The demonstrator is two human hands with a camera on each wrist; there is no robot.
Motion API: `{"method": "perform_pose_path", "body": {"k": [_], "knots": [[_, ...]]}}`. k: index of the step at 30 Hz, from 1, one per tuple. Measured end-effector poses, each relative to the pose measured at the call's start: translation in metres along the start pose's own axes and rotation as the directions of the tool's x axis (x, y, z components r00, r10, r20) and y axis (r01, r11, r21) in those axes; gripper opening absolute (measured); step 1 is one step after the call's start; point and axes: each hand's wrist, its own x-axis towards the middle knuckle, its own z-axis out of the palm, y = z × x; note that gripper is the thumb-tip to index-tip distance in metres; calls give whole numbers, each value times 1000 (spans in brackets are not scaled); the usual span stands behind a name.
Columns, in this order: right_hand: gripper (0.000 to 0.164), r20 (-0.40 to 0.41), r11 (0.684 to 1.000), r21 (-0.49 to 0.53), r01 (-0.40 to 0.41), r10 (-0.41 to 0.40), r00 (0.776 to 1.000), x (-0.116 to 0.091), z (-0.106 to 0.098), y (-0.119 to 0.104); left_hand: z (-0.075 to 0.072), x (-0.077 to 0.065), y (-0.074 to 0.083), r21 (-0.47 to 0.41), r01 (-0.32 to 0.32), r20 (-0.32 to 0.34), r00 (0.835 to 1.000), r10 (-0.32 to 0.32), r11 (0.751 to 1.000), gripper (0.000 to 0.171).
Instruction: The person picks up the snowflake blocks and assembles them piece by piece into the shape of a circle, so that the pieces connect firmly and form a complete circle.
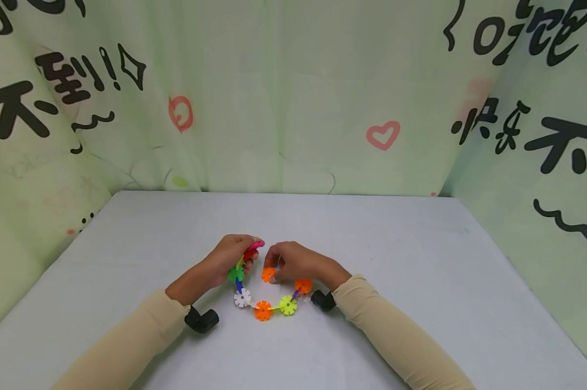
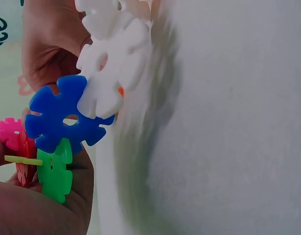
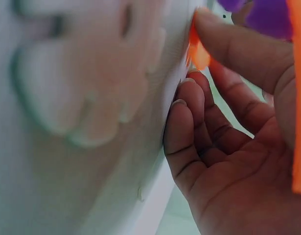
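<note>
A curved chain of notched, flower-shaped plastic discs links green [image 1: 236, 273], blue [image 2: 47, 117], white [image 1: 242, 298], orange [image 1: 263, 311], yellow-green [image 1: 288, 305], purple [image 1: 295, 294] and another orange disc [image 1: 303, 286]. My left hand [image 1: 229, 257] grips its upper left end, fingers around a red disc [image 1: 250, 253] beside a pink disc [image 1: 256, 245]. In the left wrist view, the pink disc [image 2: 11, 132] shows past the red and yellow ones. Inside the curve, my right hand [image 1: 295, 262] pinches an orange disc [image 1: 268, 275] between thumb and fingers, close over the table. The palm side shows in the right wrist view.
The white table [image 1: 395, 238] spreads around both hands. Pale green curtains [image 1: 283, 97] with black lettering and red hearts stand behind it and at both sides. Black wrist devices sit at the left cuff [image 1: 202, 320] and right cuff [image 1: 323, 300].
</note>
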Motion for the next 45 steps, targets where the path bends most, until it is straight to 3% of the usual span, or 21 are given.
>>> {"method": "perform_pose_path", "body": {"k": [10, 18, 25, 32, 36, 40, 45], "knots": [[16, -24, 1000, 11, 12, -12, 1000, -7, -9, 9, 2, 2, -1, 17, -7, -5, 1000, 7, 1000, 42], [20, -178, 993, 95, 75, -57, 982, -13, -19, 19, 5, 4, -3, 37, 0, -3, 1000, 0, 999, 38], [22, -258, 959, 267, 96, -25, 966, -14, -25, 20, 6, 5, -3, 50, 32, -23, 999, -31, 998, 44], [18, -323, 920, 377, 112, 17, 946, -16, -30, 9, 9, 5, -3, 105, 6, -13, 1000, -5, 994, 48], [18, -324, 885, 454, 107, 52, 945, -16, -31, 5, 10, 5, -3, 89, -5, -6, 1000, 6, 996, 50], [17, -331, 863, 493, 111, 68, 941, -14, -29, 3, 11, 5, -4, 62, -17, 9, 1000, 16, 998, 50], [16, -363, 859, 498, 115, 86, 928, -13, -27, 3, 12, 4, -4, 36, -38, 31, 999, 37, 999, 49]]}}
